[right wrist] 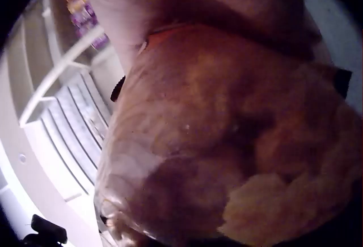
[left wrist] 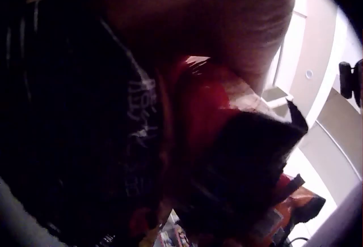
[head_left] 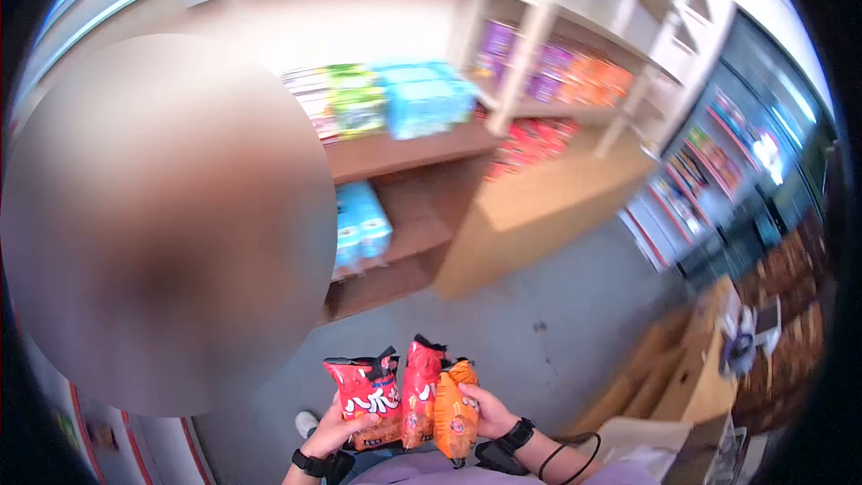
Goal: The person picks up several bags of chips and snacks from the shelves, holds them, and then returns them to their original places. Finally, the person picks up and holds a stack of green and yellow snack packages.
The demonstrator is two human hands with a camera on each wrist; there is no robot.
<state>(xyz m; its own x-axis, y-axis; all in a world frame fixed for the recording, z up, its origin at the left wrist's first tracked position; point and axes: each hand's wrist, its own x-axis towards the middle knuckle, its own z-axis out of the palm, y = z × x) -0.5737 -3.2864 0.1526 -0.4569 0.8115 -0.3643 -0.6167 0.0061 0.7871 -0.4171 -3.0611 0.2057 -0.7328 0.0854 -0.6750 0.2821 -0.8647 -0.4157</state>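
Note:
In the head view the left hand (head_left: 338,427) grips a red snack bag (head_left: 373,395) with a black top edge, its thumb across the front. A second red bag (head_left: 420,395) stands upright in the middle, touching an orange bag (head_left: 456,418). The right hand (head_left: 492,413) holds the orange bag by its right side; what supports the middle bag is hidden. Dark bag backs (left wrist: 85,116) fill much of the left wrist view under the hand (left wrist: 227,15). In the right wrist view a bag with a clear window (right wrist: 227,139) lies against the hand (right wrist: 198,3).
A brown shelf (head_left: 404,154) carries blue packs (head_left: 422,94) and green packs (head_left: 355,99). Beyond it, a wooden rack (head_left: 548,207) holds red, purple and orange packs. A glass-door cooler (head_left: 718,153) stands at right, near cardboard boxes (head_left: 664,377). A large blur covers the left side.

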